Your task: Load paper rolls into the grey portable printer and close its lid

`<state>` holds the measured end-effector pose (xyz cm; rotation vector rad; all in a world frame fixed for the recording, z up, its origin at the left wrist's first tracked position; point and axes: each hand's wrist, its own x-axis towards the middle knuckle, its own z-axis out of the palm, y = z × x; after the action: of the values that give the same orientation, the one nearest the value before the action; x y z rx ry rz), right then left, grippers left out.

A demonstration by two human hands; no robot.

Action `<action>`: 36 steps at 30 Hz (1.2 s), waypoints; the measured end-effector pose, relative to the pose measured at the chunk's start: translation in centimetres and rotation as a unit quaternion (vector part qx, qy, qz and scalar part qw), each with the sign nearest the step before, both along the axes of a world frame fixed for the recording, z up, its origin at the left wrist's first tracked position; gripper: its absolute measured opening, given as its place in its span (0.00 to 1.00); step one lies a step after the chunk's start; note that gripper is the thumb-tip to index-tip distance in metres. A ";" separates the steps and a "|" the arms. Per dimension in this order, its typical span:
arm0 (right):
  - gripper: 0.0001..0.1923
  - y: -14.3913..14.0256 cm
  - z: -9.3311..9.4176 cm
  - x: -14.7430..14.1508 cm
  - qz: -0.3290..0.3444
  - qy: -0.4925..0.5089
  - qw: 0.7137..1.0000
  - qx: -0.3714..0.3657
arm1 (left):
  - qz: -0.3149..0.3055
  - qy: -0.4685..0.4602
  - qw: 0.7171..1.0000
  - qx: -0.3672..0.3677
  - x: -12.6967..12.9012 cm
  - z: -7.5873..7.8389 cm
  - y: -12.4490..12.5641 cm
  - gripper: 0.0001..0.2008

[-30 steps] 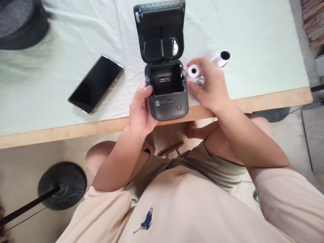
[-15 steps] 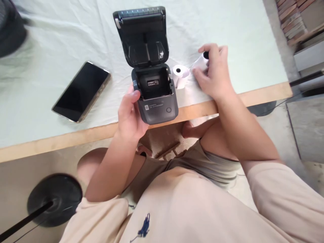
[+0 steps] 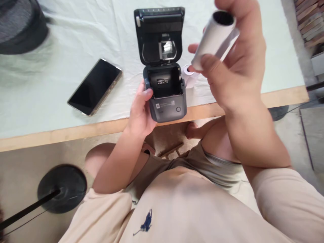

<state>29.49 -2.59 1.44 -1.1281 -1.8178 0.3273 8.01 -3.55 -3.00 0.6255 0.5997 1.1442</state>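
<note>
My left hand [image 3: 141,113] grips the left side of a dark grey label printer [image 3: 168,109], thumb on its rim. The printer's lid stands up, and its inner bay, with a small printed label inside, holds no roll. My right hand [image 3: 235,64] is raised above the table, its fingers closed around a white paper roll [image 3: 211,37] with a dark hollow core and a loose paper end. Beside the printer's right side stands a second paper roll [image 3: 191,81], partly hidden behind the printer and my right fingers.
Left of the printer a smartphone [image 3: 95,87] lies on the pale cloth [image 3: 83,30]. A round black object [image 3: 22,27] stands at the far left. The table's wooden edge [image 3: 101,129] runs in front of me; a black stand base [image 3: 62,189] is on the floor.
My right hand has lifted the paper roll off the table and brought it up closer to the camera. My left hand still holds the printer; the view has shifted slightly.
</note>
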 end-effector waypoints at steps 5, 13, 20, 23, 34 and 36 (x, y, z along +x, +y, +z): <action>0.21 -1.9 1.8 -3.9 0.052 -0.125 0.991 0.011 | 0.024 0.036 0.999 0.007 0.4 0.3 -0.7 0.12; 0.12 -2.0 1.4 -3.8 -0.066 -0.285 0.956 0.006 | -0.002 0.036 0.999 -0.003 0.1 0.2 -0.7 0.15; 0.08 -2.4 1.6 -3.9 -0.105 -0.339 0.935 0.004 | -0.018 0.052 0.998 0.012 -0.1 -0.3 -0.7 0.17; 0.07 -2.0 0.9 -3.9 -0.094 -0.323 0.942 0.013 | -0.008 0.051 0.999 0.016 0.3 0.1 -0.9 0.18; 0.14 -3.0 -0.4 -3.6 0.045 -0.207 0.976 0.053 | -0.024 0.056 0.998 0.006 -0.2 0.4 -0.6 0.18; 0.12 -2.7 -0.4 -3.3 0.046 -0.144 0.985 0.086 | -0.024 0.066 0.997 0.017 -0.3 0.1 -0.7 0.20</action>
<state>26.16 -5.31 1.07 -1.0108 -2.1125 0.0590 7.69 -4.20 -2.92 0.7449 0.6760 1.0759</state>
